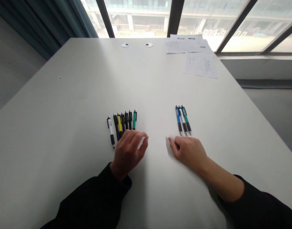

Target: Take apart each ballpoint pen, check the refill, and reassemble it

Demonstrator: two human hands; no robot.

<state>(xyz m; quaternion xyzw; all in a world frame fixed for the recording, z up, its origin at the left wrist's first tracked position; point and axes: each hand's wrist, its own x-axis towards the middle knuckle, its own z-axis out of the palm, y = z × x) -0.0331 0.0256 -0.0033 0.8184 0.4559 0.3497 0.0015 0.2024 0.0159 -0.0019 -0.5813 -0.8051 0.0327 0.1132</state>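
My left hand (pixel 130 151) hovers over the lower ends of a row of pens, thumb and forefinger tips close together with no pen visible between them. Beneath and beyond it lie several black pens (pixel 126 119), a yellow pen (pixel 119 123) and a green pen (pixel 134 118), their lower parts partly hidden. A white pen (pixel 110 131) with a black grip lies just left of this row, fully in sight. My right hand (pixel 188 151) rests closed on the table, just below a blue pen (pixel 178 119), another white pen (pixel 182 118) and another green pen (pixel 185 117), lying side by side.
The white table (pixel 88 89) stretches to the windows. Printed papers (pixel 200 63) lie at its far right corner. Two oval white pieces with dark spots (pixel 125 45) sit near the far edge. A dark curtain (pixel 52 22) hangs at the far left.
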